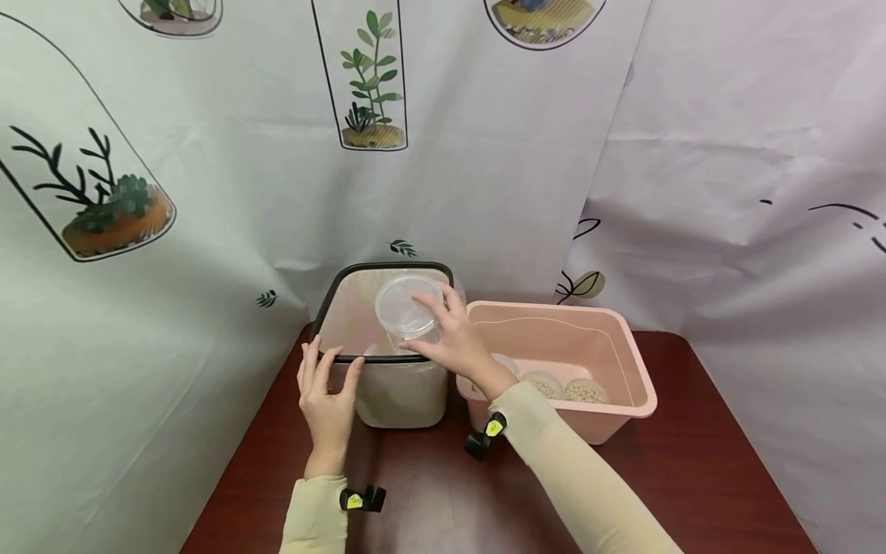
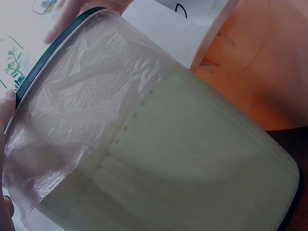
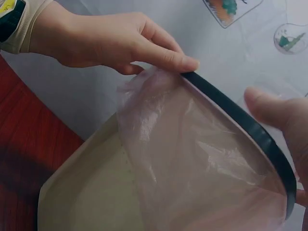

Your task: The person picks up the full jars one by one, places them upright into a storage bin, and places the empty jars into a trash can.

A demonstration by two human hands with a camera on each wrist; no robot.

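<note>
My right hand (image 1: 453, 338) pinches a clear round plastic tub (image 1: 408, 308) between thumb and fingers, tilted over the mouth of a trash bin (image 1: 401, 396). The bin is pale with a black rim, and a thin translucent liner (image 3: 192, 144) folds down over its outside. At the bin's near left corner, my left hand (image 1: 328, 404) grips the rim, thumb on the front side and fingers round the left side. The inside of the bin is partly visible; a clear edge shows low behind the front rim. The tub is mostly out of the right wrist view.
To the right stands a pink rectangular basin (image 1: 554, 331), close beside the bin. Inside it, along the near wall, sit several clear round tubs (image 1: 586, 391), some holding pale beans or grains. All stand on a dark red table (image 1: 429, 492) against a printed cloth backdrop (image 1: 484, 192).
</note>
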